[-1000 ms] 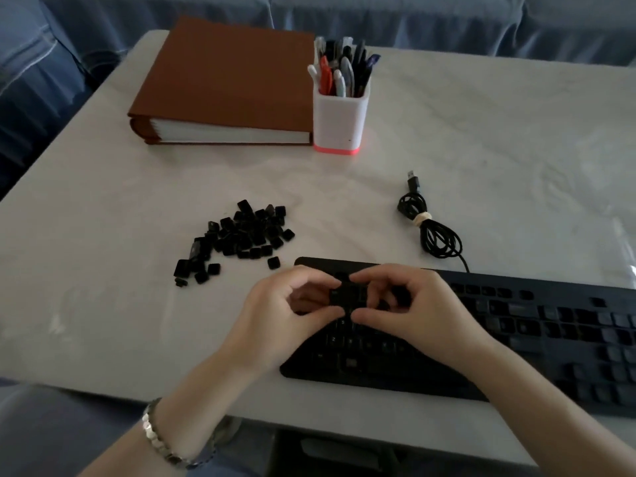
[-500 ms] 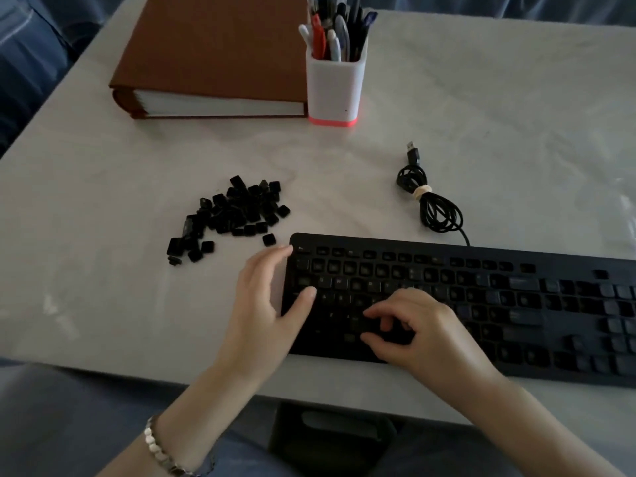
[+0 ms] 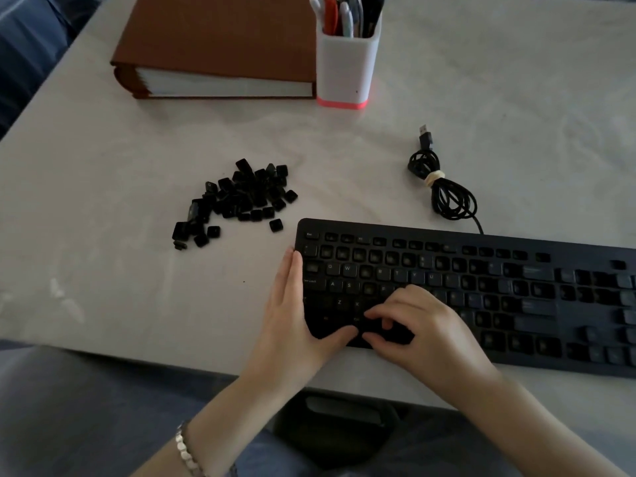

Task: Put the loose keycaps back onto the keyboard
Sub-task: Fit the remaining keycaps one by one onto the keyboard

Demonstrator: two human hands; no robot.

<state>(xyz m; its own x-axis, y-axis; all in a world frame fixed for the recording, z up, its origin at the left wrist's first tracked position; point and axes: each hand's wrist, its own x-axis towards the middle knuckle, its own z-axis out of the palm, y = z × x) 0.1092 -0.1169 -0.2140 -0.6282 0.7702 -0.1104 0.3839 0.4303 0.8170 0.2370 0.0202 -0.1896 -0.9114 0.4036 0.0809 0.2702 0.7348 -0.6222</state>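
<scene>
Holding pens (image 3: pixel 344 15), a white pen cup (image 3: pixel 346 63) stands top centre; keyboard (image 3: pixel 499 280) runs left–right; left hand (image 3: pixel 292 321) lies straight-fingered against its left end; right hand (image 3: pixel 423 332) curls over keys, grasp indeterminable.

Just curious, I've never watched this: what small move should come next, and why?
Probably press straight down with the right hand: its curled fingers sit on the lower-left rows of the keyboard while the left hand braces the left edge.

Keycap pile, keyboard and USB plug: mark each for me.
keycap pile (image 3: pixel 241 197), head view, middle of the heap.
keyboard (image 3: pixel 481 280), head view, middle key rows.
USB plug (image 3: pixel 425 136), head view, plug body.
</scene>
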